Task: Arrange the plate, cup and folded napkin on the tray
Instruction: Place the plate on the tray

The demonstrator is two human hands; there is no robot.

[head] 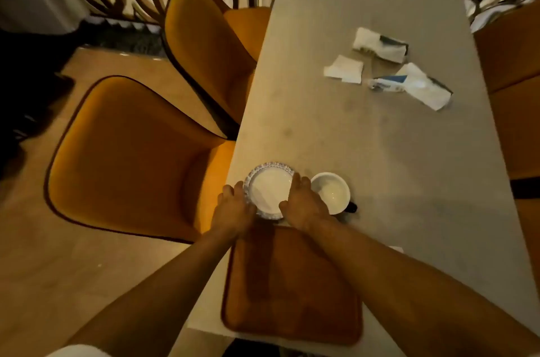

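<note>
Low in the frame's centre, the left hand (232, 206) and right hand (304, 204) cup opposite edges of the plate (268, 190), likely to carry it level onto the bare tray (292, 292) just below. The cup (331, 191) sits right beside it. Whether the plate is lifted is unclear; blurred napkins (344, 68) lie upper right.

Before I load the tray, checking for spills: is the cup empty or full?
Empty: the cup stands upright on the table, its white inside bare to the bottom.
</note>
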